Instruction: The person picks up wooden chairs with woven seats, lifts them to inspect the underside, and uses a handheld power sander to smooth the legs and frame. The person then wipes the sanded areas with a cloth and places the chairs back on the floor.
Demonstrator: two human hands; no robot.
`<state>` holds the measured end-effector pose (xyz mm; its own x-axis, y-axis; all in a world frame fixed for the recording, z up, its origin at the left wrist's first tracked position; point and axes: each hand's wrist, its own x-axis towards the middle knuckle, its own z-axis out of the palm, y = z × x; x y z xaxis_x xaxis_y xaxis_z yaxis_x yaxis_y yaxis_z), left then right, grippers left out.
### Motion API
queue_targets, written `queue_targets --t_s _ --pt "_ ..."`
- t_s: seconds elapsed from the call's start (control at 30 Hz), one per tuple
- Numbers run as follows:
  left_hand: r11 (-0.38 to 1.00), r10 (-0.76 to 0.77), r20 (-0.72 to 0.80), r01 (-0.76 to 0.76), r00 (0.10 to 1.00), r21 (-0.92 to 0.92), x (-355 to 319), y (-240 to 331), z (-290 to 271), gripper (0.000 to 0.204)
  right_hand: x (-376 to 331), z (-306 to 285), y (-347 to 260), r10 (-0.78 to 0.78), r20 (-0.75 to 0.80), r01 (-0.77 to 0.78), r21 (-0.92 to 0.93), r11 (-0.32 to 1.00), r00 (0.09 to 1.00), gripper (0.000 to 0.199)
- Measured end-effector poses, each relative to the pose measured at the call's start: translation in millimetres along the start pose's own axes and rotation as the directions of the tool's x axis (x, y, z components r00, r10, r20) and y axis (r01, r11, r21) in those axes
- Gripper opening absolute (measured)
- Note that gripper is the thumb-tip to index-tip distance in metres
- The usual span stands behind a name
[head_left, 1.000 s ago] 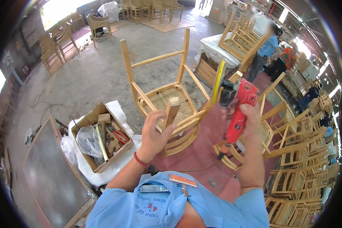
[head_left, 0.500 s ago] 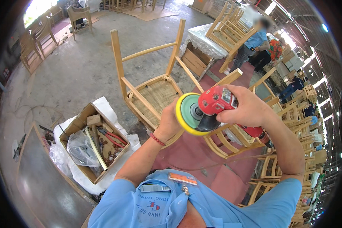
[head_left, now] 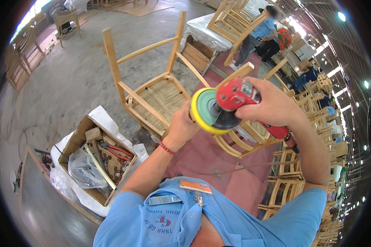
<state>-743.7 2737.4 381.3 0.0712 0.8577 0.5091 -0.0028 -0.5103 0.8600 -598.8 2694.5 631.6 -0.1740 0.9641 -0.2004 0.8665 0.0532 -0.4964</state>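
My right hand (head_left: 272, 102) is closed around the head of a red disc sander (head_left: 236, 95), thumb toward its black part. The sander's round pad, green with a yellow rim (head_left: 203, 108), faces left and is tilted. Right beside the pad's left edge is my left hand (head_left: 183, 126), with a red bead bracelet on the wrist. Its fingers curl in behind the pad, which hides what they hold. Beneath both hands a light wooden chair (head_left: 119, 88) with a woven seat (head_left: 156, 102) lies upside down, legs up; the corner by my left hand is covered.
A cardboard box (head_left: 138, 158) at the left holds red-handled pliers (head_left: 116, 151), a wood block and plastic bags. Further wooden chairs (head_left: 286, 189) crowd the right side. Stacked chairs (head_left: 231, 26) rest on a plastic-wrapped table (head_left: 204, 33), near people (head_left: 261, 31). A hose (head_left: 235, 169) crosses the red floor covering.
The surroundings have shifted left and slightly up in my view. My hands and the sander keep nearly the same pose, pad still beside my left hand.
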Motion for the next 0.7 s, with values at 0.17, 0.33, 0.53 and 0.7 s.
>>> queue_targets --t_s 0.17,0.33,0.53,0.7 --pt "0.974 -0.223 0.114 0.227 0.968 -0.021 -5 4 -7 0.048 4 -10 20 0.064 -0.133 -0.084 -0.151 0.985 0.989 0.056" --pt "0.988 -0.135 0.289 0.149 0.948 -0.028 7 13 -32 0.053 -12 -64 77 0.364 -0.268 -0.355 0.083 0.931 0.892 0.053" --pt "0.986 0.111 0.329 -0.063 0.938 -0.153 34 35 -26 0.036 -18 -130 152 0.395 -0.471 -0.318 0.237 0.918 0.789 0.041" --pt "0.998 -0.053 0.203 0.059 0.978 -0.027 31 48 -10 0.016 33 -150 195 0.322 -0.339 -0.245 0.253 0.936 0.884 0.038"
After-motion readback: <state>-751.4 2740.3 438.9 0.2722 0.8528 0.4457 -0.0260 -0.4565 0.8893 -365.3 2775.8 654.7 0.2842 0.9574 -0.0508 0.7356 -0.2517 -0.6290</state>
